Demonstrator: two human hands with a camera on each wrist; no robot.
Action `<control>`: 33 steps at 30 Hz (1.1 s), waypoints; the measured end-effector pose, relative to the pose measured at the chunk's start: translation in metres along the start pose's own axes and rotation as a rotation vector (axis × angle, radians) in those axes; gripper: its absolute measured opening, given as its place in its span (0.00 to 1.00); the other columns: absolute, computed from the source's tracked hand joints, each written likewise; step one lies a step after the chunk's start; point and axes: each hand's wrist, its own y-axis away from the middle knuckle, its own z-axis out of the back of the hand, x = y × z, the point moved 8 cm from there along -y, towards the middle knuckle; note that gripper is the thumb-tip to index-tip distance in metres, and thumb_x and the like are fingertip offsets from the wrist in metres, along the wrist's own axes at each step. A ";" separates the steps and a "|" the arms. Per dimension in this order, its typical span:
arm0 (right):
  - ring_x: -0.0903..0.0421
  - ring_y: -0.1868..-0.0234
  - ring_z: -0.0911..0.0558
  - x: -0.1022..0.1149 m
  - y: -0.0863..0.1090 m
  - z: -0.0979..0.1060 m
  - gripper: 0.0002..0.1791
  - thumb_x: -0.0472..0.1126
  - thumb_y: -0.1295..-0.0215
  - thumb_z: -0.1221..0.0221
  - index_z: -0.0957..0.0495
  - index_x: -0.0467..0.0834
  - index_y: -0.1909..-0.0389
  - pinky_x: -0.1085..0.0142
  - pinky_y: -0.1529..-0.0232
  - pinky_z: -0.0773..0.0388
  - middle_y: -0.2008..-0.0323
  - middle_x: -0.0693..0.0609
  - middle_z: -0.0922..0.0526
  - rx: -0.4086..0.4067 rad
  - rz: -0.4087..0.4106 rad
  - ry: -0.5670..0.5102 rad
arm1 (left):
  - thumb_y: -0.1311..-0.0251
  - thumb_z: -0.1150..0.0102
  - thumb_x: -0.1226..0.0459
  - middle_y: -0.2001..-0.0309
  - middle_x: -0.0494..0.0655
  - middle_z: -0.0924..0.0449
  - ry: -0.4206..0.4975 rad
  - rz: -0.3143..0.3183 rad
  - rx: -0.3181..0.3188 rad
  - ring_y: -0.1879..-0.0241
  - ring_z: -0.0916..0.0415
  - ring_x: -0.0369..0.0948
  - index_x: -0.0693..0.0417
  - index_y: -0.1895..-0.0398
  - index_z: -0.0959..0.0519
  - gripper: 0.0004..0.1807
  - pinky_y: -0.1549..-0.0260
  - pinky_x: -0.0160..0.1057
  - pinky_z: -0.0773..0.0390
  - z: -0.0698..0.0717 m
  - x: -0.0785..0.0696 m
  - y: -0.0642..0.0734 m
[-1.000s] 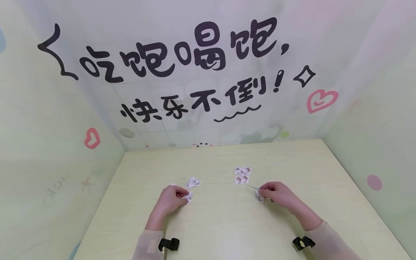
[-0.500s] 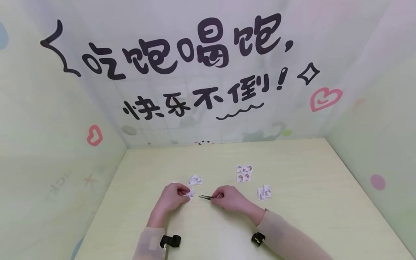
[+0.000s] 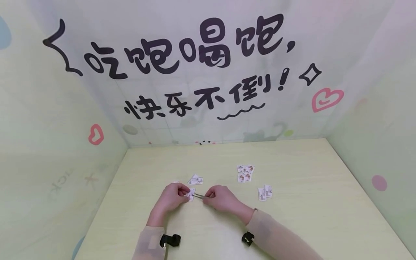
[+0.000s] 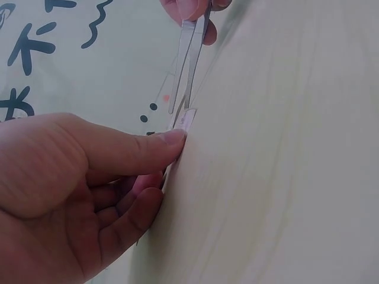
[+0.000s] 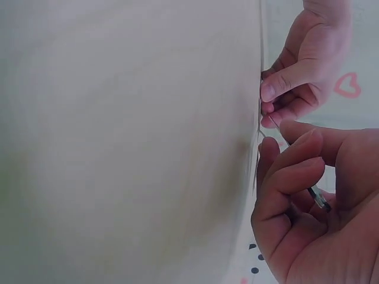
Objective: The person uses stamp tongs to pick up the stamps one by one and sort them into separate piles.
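Note:
My left hand [image 3: 172, 198] pinches a small white printed card [image 3: 191, 196] between thumb and fingers, low over the table. In the left wrist view the thumb lies on this card [image 4: 188, 118], with its far end sticking out past the thumb tip. My right hand [image 3: 222, 198] holds metal tweezers [image 3: 199, 196], pointed left. Their two tips stand apart right at the card's free edge. From the right wrist, the back end of the tweezers [image 5: 320, 199] shows between my curled fingers, and the left hand [image 5: 305, 71] is just beyond.
Several picture cards [image 3: 245, 177] lie grouped at the back right. Two overlapping cards [image 3: 264, 193] lie nearer on the right. More overlapping cards [image 3: 196, 180] sit behind the left hand, with another card [image 3: 176, 182] partly hidden. Walls enclose the pale table [image 3: 208, 155].
My right hand has moved left with the tweezers, from the cards on the right to the card in my left hand. The left hand has stayed nearly in place.

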 end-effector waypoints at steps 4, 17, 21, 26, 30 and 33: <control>0.58 0.74 0.19 0.000 -0.002 -0.003 0.07 0.44 0.30 0.30 0.13 0.44 0.60 0.65 0.72 0.23 0.72 0.56 0.16 0.004 -0.010 -0.014 | 0.44 0.23 0.74 0.67 0.45 0.21 0.000 -0.002 -0.008 0.66 0.26 0.41 0.58 0.59 0.13 0.11 0.63 0.41 0.24 0.001 0.001 0.000; 0.57 0.67 0.22 0.008 -0.005 -0.003 0.03 0.39 0.29 0.33 0.16 0.45 0.64 0.61 0.61 0.24 0.69 0.56 0.18 0.017 -0.023 0.005 | 0.43 0.22 0.70 0.66 0.44 0.20 0.001 0.023 -0.013 0.65 0.25 0.41 0.56 0.58 0.12 0.11 0.63 0.40 0.25 0.001 0.002 0.000; 0.56 0.67 0.22 0.003 0.000 0.009 0.03 0.38 0.30 0.33 0.16 0.44 0.65 0.62 0.62 0.26 0.69 0.55 0.18 0.044 -0.024 -0.020 | 0.43 0.22 0.69 0.68 0.43 0.18 0.018 -0.022 -0.028 0.66 0.25 0.41 0.54 0.60 0.10 0.09 0.63 0.41 0.24 0.000 -0.008 0.001; 0.57 0.68 0.24 -0.008 0.009 0.025 0.04 0.37 0.32 0.33 0.15 0.41 0.67 0.63 0.63 0.28 0.71 0.54 0.18 0.100 -0.031 -0.050 | 0.43 0.24 0.71 0.70 0.41 0.19 0.011 -0.094 0.010 0.67 0.25 0.40 0.53 0.62 0.10 0.07 0.65 0.39 0.24 -0.013 -0.025 0.002; 0.56 0.68 0.24 -0.016 0.017 0.029 0.03 0.35 0.33 0.32 0.14 0.40 0.67 0.63 0.63 0.28 0.72 0.54 0.17 0.135 -0.041 -0.068 | 0.45 0.24 0.72 0.70 0.40 0.18 -0.010 -0.141 0.087 0.67 0.24 0.39 0.55 0.61 0.10 0.09 0.65 0.38 0.23 -0.030 -0.037 0.005; 0.56 0.68 0.24 -0.020 0.021 0.029 0.03 0.35 0.33 0.32 0.15 0.40 0.67 0.63 0.62 0.28 0.71 0.54 0.17 0.137 -0.039 -0.074 | 0.46 0.23 0.72 0.70 0.41 0.18 -0.036 -0.163 0.107 0.68 0.24 0.39 0.57 0.61 0.10 0.10 0.65 0.38 0.22 -0.039 -0.042 0.007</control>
